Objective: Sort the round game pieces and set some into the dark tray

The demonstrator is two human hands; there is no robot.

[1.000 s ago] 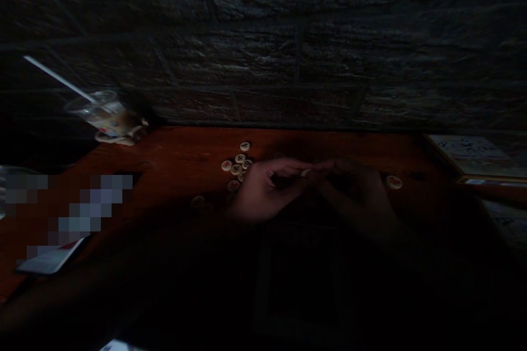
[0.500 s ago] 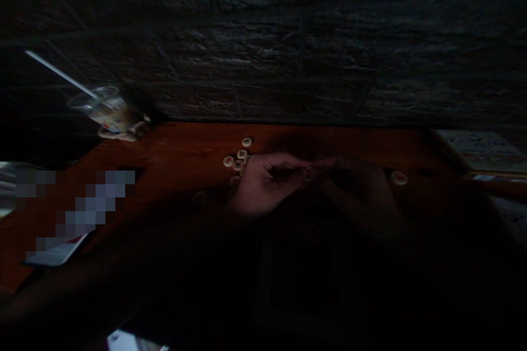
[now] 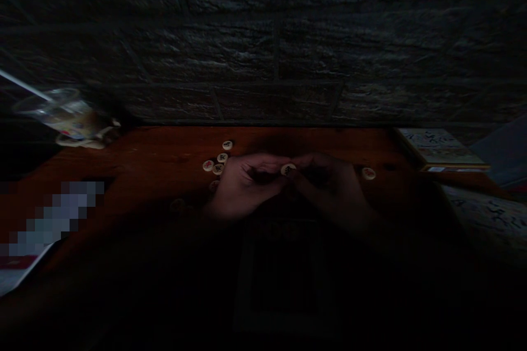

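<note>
Between my fingertips is a round pale piece with a black character. My left hand pinches it from the left, while my right hand grips its right side. Left of my left hand, several similar discs lie in a loose cluster, among them a red-marked disc and a black-marked disc. One more red-marked disc lies on the wooden table just right of my right hand. Deep shadow hides the area under my wrists.
A clear plastic cup with a straw stands at the far left. A blurred-out flat item lies on the left. Two flat boxes are at the right. A dark brick wall rises behind the table.
The view has shifted right, so the cup and table sit further left. The disc between my fingertips now shows its marked face more fully.
</note>
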